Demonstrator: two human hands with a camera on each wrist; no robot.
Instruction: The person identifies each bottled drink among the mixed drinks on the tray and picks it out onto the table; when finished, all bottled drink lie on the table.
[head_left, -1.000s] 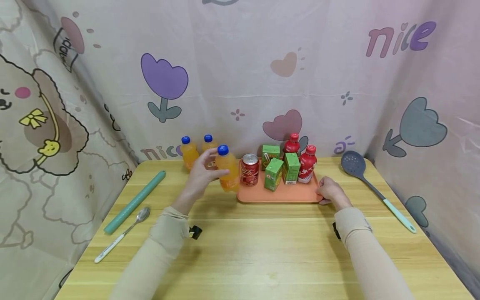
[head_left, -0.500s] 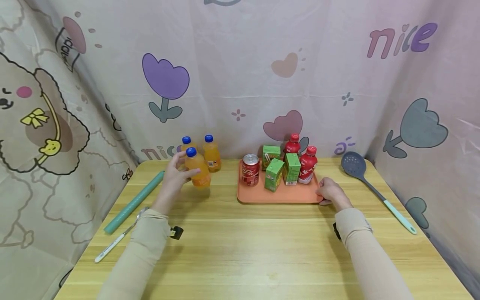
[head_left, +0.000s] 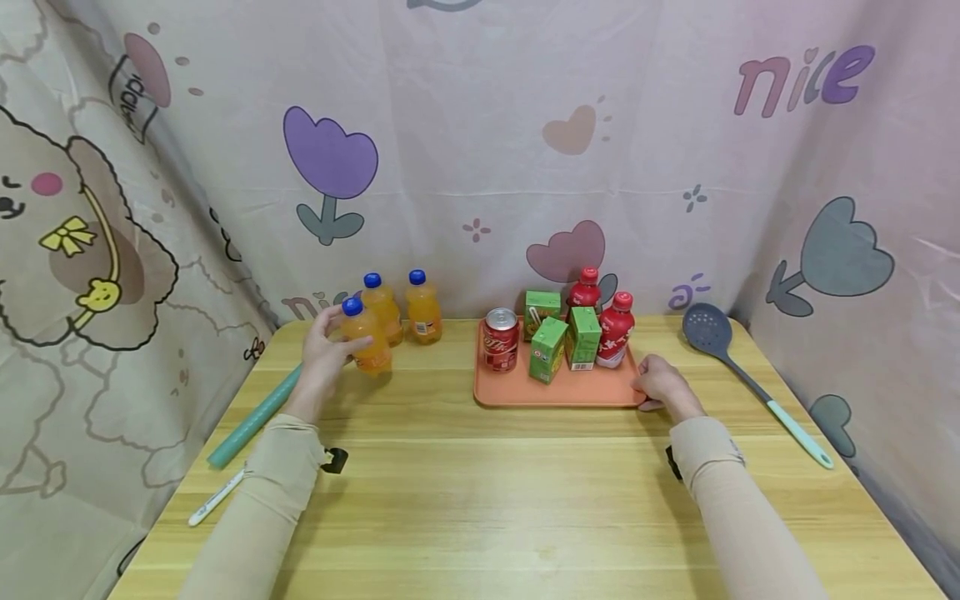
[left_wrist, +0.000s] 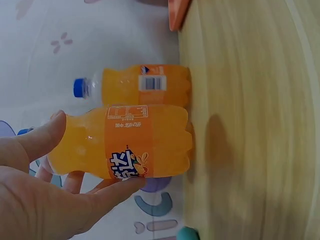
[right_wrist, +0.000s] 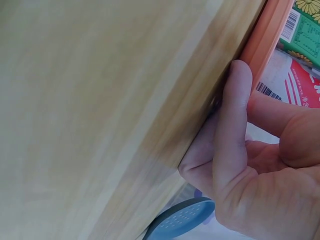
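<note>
My left hand (head_left: 324,358) grips a bottle of orange soda (head_left: 369,340) with a blue cap, close over the table at the back left. In the left wrist view, thumb and fingers wrap the upper part of this bottle (left_wrist: 145,130). Two matching bottles stand behind it, one nearer (head_left: 385,312) and one farther right (head_left: 424,315). My right hand (head_left: 663,385) pinches the front right corner of an orange tray (head_left: 517,393). On that tray stand a red cola can (head_left: 500,340), green drink cartons (head_left: 547,352) and two red bottles (head_left: 615,332).
A teal roll (head_left: 251,425) lies at the left, beside a spoon (head_left: 217,497) partly hidden under the left sleeve. On the right lies a skimmer (head_left: 708,329) with a pale green handle. A printed curtain (head_left: 465,150) hangs directly behind the table.
My left hand has carried the orange soda bottle leftward, from beside the cola can to in front of the other two bottles. The right hand and the tray have stayed put.
</note>
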